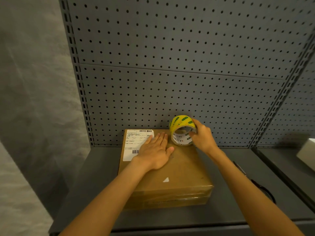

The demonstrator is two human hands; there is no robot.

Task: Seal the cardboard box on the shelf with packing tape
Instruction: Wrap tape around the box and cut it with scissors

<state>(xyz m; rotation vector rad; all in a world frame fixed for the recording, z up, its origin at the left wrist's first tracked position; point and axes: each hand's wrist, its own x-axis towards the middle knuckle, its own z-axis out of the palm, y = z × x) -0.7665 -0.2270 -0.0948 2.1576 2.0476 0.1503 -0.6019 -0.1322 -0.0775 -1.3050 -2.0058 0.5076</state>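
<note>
While the cardboard box (170,169) lies flat on the shelf (221,210), the left hand (154,153) presses it with straight fingers; the right hand (202,135) grips the tape roll (181,130) at its far edge; sealing looks barely begun, no new strip visible.

A white shipping label (134,143) on the far-left corner of the cardboard box (177,169) carries two barcodes — one along its top edge, one near its lower edge — and rows of small printed text in ruled fields, all too fine to read. The left hand (154,153) lies across the label's right side, covering part of the print. On the packing tape roll (182,130), green printed marks repeat around the yellow outer face, and red and green lettering shows on the white inner core — none of it legible.
</note>
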